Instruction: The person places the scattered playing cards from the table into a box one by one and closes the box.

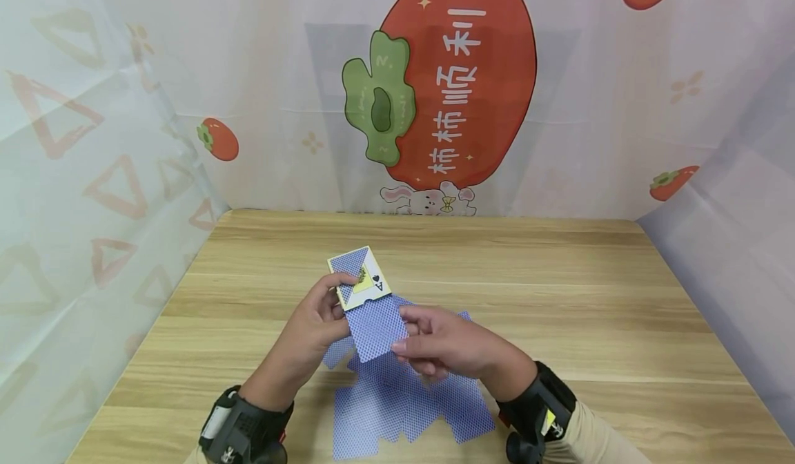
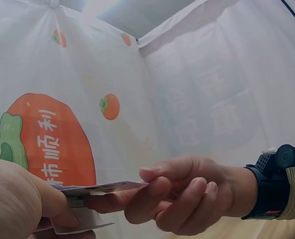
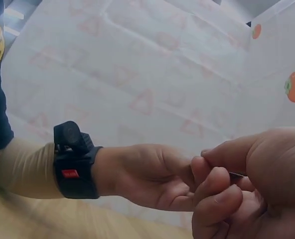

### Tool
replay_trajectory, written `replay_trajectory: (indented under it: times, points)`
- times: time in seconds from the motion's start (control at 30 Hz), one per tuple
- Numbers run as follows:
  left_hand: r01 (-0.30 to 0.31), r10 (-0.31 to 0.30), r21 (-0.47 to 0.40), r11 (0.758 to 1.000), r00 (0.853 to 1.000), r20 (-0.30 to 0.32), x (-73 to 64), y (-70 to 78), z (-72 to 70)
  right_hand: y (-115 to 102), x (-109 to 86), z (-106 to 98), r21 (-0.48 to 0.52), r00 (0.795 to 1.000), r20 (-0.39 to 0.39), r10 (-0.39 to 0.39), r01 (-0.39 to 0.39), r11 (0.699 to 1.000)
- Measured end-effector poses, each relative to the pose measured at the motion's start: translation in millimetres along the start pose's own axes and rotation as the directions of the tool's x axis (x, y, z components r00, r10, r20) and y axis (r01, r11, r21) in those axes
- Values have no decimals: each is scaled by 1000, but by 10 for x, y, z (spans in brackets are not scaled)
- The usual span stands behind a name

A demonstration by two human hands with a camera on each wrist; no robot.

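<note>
My left hand (image 1: 310, 322) grips a playing card box (image 1: 377, 283), its face showing an ace and a blue patterned corner. Out of the box's lower end sticks a blue-backed playing card (image 1: 375, 331). Thumb and fingers of my right hand (image 1: 453, 345) pinch that card at its right edge. In the left wrist view the card is seen nearly edge-on, its end between the right thumb and forefinger (image 2: 152, 194). Both hands hide most of the card in the right wrist view. More blue-backed cards (image 1: 357, 419) lie face down, overlapping, on the table below the hands.
The wood-grain table (image 1: 559, 271) reaches back to a white curtain (image 1: 584, 139) printed with persimmons. Further pale curtains (image 1: 74, 195) hang along the left and right sides. Each wrist wears a black strapped camera (image 1: 537, 409).
</note>
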State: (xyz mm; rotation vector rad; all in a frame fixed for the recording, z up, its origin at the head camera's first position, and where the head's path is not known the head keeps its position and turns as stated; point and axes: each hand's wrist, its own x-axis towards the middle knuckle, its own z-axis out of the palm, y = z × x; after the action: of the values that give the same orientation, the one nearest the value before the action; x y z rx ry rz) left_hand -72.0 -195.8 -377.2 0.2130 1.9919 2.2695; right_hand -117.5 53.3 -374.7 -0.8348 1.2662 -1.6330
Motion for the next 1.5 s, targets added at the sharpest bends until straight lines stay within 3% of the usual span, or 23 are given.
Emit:
replay_trajectory:
  times: [0.1, 0.2, 0.3, 0.4, 0.43, 0.5, 0.6, 0.7, 0.83, 1.07, 1.2, 1.27, 1.37, 1.5]
  points:
    - [1, -1, -5, 1000, 1000, 5, -1, -9, 11, -19, 7, -1, -113, 986, -164, -19, 1, 994]
    - [10, -10, -11, 1000, 1000, 13, 0, -27, 23, -22, 37, 23, -301, 930, -356, -93, -20, 954]
    - [33, -33, -8, 999, 998, 46, 2, -47, 44, -4, 73, 50, -520, 840, -491, -231, -70, 851]
    - [60, -60, -1, 998, 995, 78, -4, -57, 65, 26, 98, 57, -668, 761, -547, -350, -145, 730]
    - [67, -66, 2, 998, 994, 83, -6, -57, 71, 32, 101, 58, -699, 743, -551, -380, -162, 697]
    - [73, -74, 4, 997, 994, 81, -7, -58, 78, 46, 103, 51, -731, 729, -548, -410, -179, 658]
    - [73, -74, 11, 997, 995, 64, -8, -57, 80, 50, 95, 47, -763, 727, -531, -435, -187, 618]
    - [72, -73, 16, 997, 996, 58, -6, -56, 79, 44, 85, 43, -778, 734, -517, -441, -187, 600]
    - [74, -74, 13, 997, 996, 50, 0, -40, 73, 23, 73, 11, -777, 739, -513, -437, -182, 603]
    - [87, -87, 19, 996, 996, -8, 1, 29, 26, -24, 37, -180, -732, 711, -593, -378, -279, 622]
    - [82, -81, 30, 996, 996, -39, -4, 57, -8, -26, 2, -306, -698, 749, -617, -242, -378, 609]
    - [75, -73, 33, 997, 996, -48, -5, 64, -23, -18, -20, -346, -695, 780, -607, -153, -428, 579]
    - [64, -62, 35, 997, 997, -53, -5, 72, -42, 9, -48, -371, -744, 831, -554, -36, -476, 468]
    - [53, -51, 35, 998, 997, -49, -7, 83, -50, 81, -43, -323, -844, 900, -426, 95, -433, 316]
